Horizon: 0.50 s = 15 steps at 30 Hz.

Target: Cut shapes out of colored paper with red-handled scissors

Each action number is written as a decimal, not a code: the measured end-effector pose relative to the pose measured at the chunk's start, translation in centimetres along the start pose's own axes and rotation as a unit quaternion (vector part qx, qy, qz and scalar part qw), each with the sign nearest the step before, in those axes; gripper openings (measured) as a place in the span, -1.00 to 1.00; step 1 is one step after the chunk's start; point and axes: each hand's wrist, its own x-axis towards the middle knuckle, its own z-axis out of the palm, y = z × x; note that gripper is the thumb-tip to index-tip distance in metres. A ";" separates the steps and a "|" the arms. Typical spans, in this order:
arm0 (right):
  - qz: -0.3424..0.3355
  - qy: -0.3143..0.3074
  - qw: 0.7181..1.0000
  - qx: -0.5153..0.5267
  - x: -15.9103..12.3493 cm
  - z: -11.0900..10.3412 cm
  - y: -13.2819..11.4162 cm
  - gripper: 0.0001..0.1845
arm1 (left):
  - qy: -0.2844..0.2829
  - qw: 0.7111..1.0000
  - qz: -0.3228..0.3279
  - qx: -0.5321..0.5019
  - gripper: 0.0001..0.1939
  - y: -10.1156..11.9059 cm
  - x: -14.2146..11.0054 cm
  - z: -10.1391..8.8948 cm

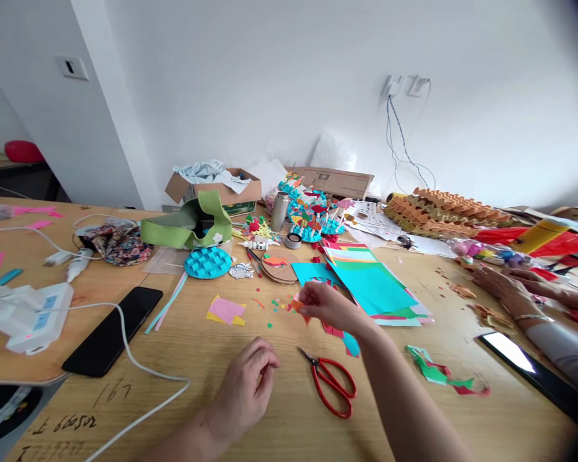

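My right hand [327,307] pinches a small orange paper scrap [297,305] above the wooden tabletop [289,410]. Tiny coloured paper bits [279,308] lie scattered just left of it. Beyond that hand is a fanned stack of coloured paper sheets [373,289], mostly teal on top. My left hand [243,391] hovers near the table's front with its fingers curled together, and nothing shows in them. Red-handled scissors [330,385] lie between my hands, closer to the right one. A pink and yellow paper piece [226,311] sits ahead of my left hand.
A co-worker's hands [505,285] rest on the table at right, near a phone [508,353]. Another phone [110,330], a white cable [135,359], a blue folded paper disc [207,262], a cardboard box [212,189] and several paper crafts crowd the table.
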 end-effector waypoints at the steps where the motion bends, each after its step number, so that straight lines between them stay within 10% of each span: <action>1: 0.002 -0.001 1.000 0.023 -2.1 -0.7 1.4 -0.80 | -0.003 1.000 0.001 -0.002 -0.70 0.0 0.0 0.0; 7: 0.131 0.135 0.974 0.127 -13.3 -3.1 11.7 -0.60 | -0.026 1.000 0.007 -0.012 -0.73 -0.1 -0.1 -0.1; 15: 0.308 0.219 0.908 -0.183 -18.4 -3.6 18.3 -0.72 | -0.024 1.000 0.005 0.000 -0.75 -0.3 0.0 0.0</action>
